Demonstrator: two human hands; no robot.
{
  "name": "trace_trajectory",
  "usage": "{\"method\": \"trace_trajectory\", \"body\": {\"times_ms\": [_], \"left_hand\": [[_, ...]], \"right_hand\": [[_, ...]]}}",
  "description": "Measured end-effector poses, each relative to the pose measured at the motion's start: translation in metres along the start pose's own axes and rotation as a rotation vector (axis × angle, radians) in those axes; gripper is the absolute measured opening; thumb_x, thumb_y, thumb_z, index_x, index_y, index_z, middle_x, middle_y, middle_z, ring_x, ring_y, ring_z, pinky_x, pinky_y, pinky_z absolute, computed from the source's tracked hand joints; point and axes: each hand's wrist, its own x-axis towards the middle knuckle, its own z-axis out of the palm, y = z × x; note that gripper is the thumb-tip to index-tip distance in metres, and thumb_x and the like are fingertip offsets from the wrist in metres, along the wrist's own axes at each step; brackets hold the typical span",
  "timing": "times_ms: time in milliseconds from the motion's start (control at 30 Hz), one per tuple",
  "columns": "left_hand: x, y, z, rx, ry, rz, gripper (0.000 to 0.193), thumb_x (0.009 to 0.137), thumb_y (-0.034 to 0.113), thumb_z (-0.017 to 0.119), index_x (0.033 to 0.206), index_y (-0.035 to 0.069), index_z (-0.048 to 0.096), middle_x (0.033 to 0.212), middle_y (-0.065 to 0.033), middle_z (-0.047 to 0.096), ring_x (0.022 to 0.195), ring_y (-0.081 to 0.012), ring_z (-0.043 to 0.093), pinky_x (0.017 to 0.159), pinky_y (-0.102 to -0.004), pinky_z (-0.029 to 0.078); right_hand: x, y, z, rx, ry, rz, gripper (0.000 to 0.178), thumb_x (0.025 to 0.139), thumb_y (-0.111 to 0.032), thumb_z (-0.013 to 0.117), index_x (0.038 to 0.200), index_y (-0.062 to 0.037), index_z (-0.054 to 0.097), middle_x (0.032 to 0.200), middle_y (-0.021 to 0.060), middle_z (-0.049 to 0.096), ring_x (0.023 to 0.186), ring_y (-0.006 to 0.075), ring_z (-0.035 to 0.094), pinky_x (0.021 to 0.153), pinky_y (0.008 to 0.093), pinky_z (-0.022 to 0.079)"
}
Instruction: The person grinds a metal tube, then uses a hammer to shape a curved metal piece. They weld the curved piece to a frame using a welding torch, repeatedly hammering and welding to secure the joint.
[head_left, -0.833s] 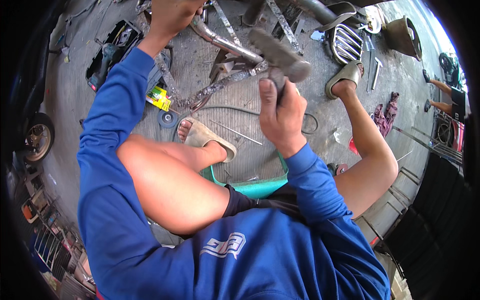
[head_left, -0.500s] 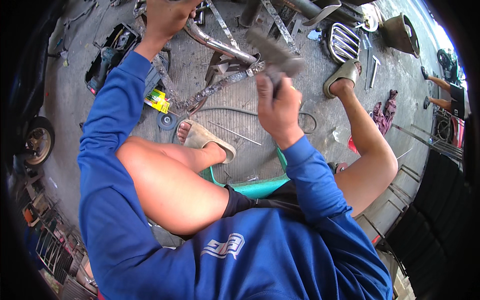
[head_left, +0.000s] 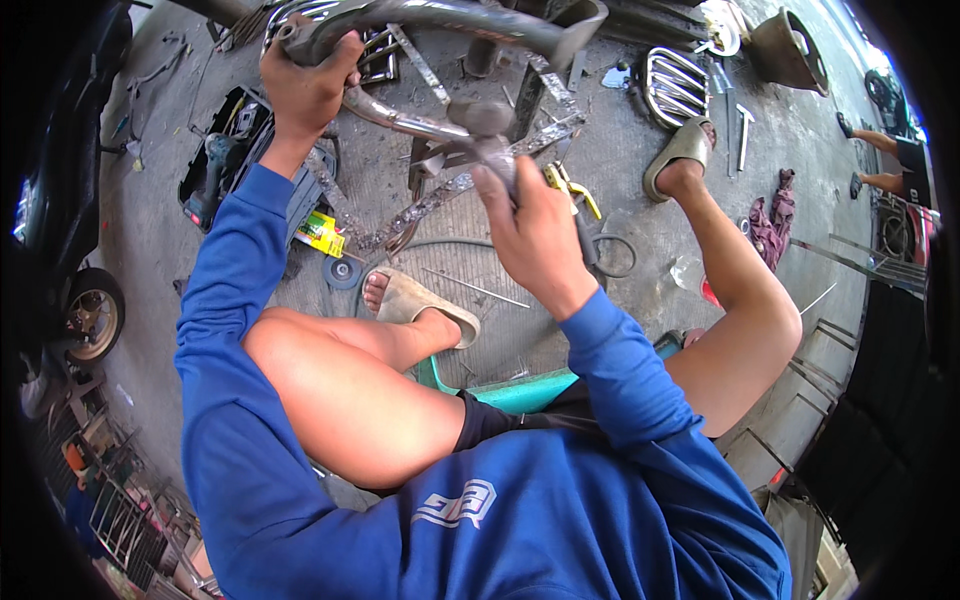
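My left hand (head_left: 305, 90) is closed around one end of a dark, bent metal pipe (head_left: 445, 16), which extends rightward along the top and is blurred there. My right hand (head_left: 535, 240) grips a hammer (head_left: 492, 152), its head raised over the rusty, paint-spattered metal frame (head_left: 425, 205) on the floor. Below the dark pipe runs a shiny curved tube (head_left: 400, 118); whether the hammer touches it I cannot tell. Just beyond my right hand lies a yellow-handled tool (head_left: 572, 190), partly hidden.
An open toolbox (head_left: 190, 205) with a power tool lies at left, near a yellow packet (head_left: 320, 232) and a grinding disc (head_left: 342, 271). To the right are a chrome rack (head_left: 680, 88), another hammer (head_left: 744, 138), a bucket (head_left: 785, 60) and a crumpled cloth (head_left: 770, 225). A motorcycle wheel (head_left: 95, 315) stands far left.
My right hand and the hammer have moved left and slightly down. The dark pipe in my left hand now shows across the top. The yellow-handled tool has come into sight.
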Motion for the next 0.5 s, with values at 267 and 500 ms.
{"method": "trace_trajectory", "body": {"times_ms": [267, 500], "left_hand": [[-0.006, 0.003, -0.002, 0.08, 0.08, -0.025, 0.024, 0.097, 0.012, 0.078, 0.092, 0.004, 0.056, 0.073, -0.006, 0.067, 0.06, -0.0127, 0.063, 0.056, -0.0297, 0.053], [-0.01, 0.007, -0.003, 0.129, 0.029, 0.052, 0.023, 0.097, 0.012, 0.078, 0.093, 0.004, 0.056, 0.074, -0.0062, 0.068, 0.06, -0.0125, 0.064, 0.056, -0.0303, 0.055]], "right_hand": [[0.018, -0.008, 0.001, -0.07, -0.068, -0.055, 0.039, 0.104, -0.032, 0.066, 0.097, 0.0041, 0.055, 0.069, 0.0302, 0.064, 0.07, 0.0524, 0.066, 0.059, 0.0573, 0.05], [0.017, -0.008, 0.002, -0.056, -0.074, 0.017, 0.042, 0.106, -0.036, 0.064, 0.095, 0.0039, 0.055, 0.069, 0.0292, 0.063, 0.07, 0.0512, 0.067, 0.058, 0.0526, 0.048]]}}
